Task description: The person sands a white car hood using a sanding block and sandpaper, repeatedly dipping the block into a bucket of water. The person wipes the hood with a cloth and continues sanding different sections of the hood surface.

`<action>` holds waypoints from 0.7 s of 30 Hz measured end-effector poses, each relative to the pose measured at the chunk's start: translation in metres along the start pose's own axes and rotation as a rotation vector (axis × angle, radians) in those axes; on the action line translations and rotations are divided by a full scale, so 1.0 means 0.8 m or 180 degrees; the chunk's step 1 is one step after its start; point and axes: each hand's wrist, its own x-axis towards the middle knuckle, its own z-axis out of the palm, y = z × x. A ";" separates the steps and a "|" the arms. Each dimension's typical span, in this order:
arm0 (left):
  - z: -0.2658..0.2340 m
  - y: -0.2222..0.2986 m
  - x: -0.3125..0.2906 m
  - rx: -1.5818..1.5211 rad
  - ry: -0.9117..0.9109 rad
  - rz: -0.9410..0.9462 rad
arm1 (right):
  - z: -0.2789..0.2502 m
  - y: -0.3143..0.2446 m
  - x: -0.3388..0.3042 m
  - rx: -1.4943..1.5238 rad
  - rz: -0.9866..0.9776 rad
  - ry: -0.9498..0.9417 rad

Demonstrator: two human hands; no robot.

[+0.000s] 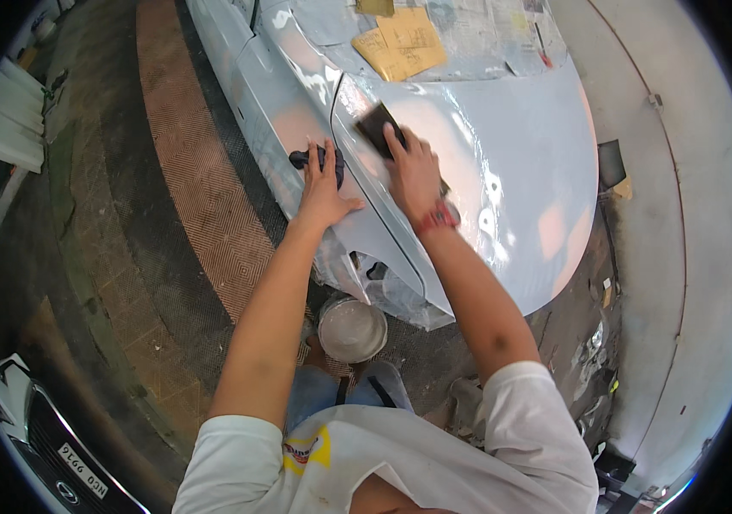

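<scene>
Two bare arms (263, 330) reach over a pale car (254, 90). A bucket (322, 322) stands between the car and the person's legs (310, 396). Yellow-brown paper (407, 44) with tiny writing lies on top of the car. Another car (11, 387) at the lower left has a number plate (83, 470). The left hand (325, 190) lies on a dark cloth (338, 166) on the car's side, fingers spread. The right hand's (415, 169) bent fingers pinch a black block (377, 127) on the hood (520, 146); its thumb is hard to see.
</scene>
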 end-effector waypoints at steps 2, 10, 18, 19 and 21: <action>-0.015 -0.003 0.009 0.0262 -0.0290 -0.0110 | -0.004 -0.021 0.035 0.0033 0.0202 -0.0162; -0.010 -0.013 0.022 0.0466 -0.0225 -0.0276 | -0.010 -0.001 -0.056 0.0282 -0.0064 -0.0197; -0.002 -0.008 0.024 0.0539 -0.0287 -0.0276 | -0.030 0.027 -0.095 0.0037 -0.0365 -0.0385; -0.002 -0.009 0.025 0.0635 -0.0281 -0.0186 | -0.025 0.006 -0.036 0.0123 -0.0401 -0.0246; 0.001 -0.009 0.021 0.0800 -0.0302 -0.0003 | -0.008 -0.021 0.050 0.0167 -0.0257 0.0075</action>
